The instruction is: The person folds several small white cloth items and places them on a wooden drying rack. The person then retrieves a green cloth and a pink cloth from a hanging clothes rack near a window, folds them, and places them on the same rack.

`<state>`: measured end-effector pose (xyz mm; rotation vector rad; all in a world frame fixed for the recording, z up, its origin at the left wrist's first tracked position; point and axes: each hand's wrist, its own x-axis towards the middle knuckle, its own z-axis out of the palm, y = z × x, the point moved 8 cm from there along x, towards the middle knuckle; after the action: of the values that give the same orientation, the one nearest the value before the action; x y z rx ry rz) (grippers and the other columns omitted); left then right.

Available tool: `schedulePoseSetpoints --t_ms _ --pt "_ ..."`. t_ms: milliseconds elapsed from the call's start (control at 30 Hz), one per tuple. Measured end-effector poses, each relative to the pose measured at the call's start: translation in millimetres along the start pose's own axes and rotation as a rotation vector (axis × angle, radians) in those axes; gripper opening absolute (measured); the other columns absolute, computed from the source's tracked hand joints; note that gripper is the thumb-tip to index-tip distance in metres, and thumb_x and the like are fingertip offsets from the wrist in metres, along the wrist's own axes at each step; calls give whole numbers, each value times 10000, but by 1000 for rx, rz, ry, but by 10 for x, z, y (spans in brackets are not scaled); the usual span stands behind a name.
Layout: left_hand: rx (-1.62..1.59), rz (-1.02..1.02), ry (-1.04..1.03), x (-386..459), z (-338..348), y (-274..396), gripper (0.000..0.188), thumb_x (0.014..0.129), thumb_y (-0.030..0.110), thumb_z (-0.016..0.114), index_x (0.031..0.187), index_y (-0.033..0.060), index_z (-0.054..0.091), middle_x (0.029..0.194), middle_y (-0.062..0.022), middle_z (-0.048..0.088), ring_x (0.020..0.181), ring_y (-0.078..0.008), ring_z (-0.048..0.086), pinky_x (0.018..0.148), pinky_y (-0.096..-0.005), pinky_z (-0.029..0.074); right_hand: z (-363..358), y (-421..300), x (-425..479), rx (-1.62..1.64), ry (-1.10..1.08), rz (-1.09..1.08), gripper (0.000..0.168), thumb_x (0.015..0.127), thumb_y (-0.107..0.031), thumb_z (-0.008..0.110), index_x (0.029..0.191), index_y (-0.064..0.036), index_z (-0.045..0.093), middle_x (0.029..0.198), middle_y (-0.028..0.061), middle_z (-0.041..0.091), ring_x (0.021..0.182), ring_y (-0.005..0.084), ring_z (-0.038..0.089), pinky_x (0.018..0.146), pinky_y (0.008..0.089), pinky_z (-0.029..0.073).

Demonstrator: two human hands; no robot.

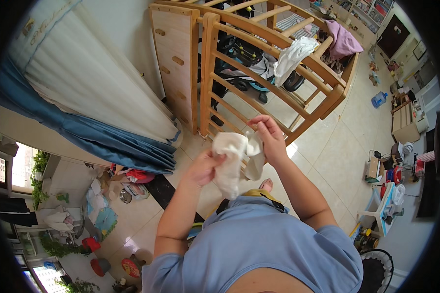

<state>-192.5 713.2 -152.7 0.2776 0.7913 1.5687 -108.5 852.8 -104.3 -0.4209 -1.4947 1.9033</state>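
In front of my waist, my left hand (204,169) pinches a small white cloth piece (230,164) between thumb and fingers. It is sock-like in shape and slightly blurred, and it hangs down from the hand. My right hand (270,137) is on a second off-white cloth piece (256,166), which droops below the fingers. The two pieces meet or overlap between my hands; whether they are joined I cannot tell. Beyond my hands stands a wooden rail frame (256,106), with a white cloth (295,55) and a pink cloth (341,39) draped over its top bars.
A stroller (242,69) stands behind the rails. Left of the frame hang a white curtain (95,73) and a blue curtain (106,135). On the right are a blue water bottle (379,99), a small white table (385,208) and a trampoline (376,271). A round stool (131,268) is at lower left.
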Motion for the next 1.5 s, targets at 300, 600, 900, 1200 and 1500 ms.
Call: schedulePoseSetpoints --t_ms 300,600,900,1200,1500 --pt "279 69 193 160 -146 -139 226 803 80 614 1013 7 574 988 -66 594 896 -179 574 770 -311 461 367 -337 -113 -1087 -194 -525 146 762 -81 601 889 -26 552 948 110 539 800 192 530 706 258 425" --pt "1104 508 121 12 247 76 249 675 -72 595 904 18 635 890 -50 534 815 -158 534 716 -259 432 133 451 -141 -491 -308 327 236 785 -236 657 789 -4 613 724 51 621 666 81 574 567 228 433" --pt "229 140 158 30 -358 -269 171 757 -51 591 913 7 629 933 -48 604 847 -149 570 773 -276 448 38 377 -250 -1139 -181 -33 125 596 -40 627 656 -37 517 713 116 535 664 268 531 584 364 435" --pt "148 117 232 101 -520 -206 200 782 6 611 980 -8 588 952 -67 614 869 -169 581 805 -308 459 44 713 -288 111 -87 629 278 756 -75 633 625 -135 396 671 -33 500 623 90 495 539 245 383" --pt "-151 202 -30 -10 -179 105 313 786 44 617 1087 23 535 1088 -68 572 1024 -225 538 900 -401 424 -133 425 21 -287 298 136 276 744 -49 633 629 -91 386 591 -33 445 540 61 397 468 220 325"
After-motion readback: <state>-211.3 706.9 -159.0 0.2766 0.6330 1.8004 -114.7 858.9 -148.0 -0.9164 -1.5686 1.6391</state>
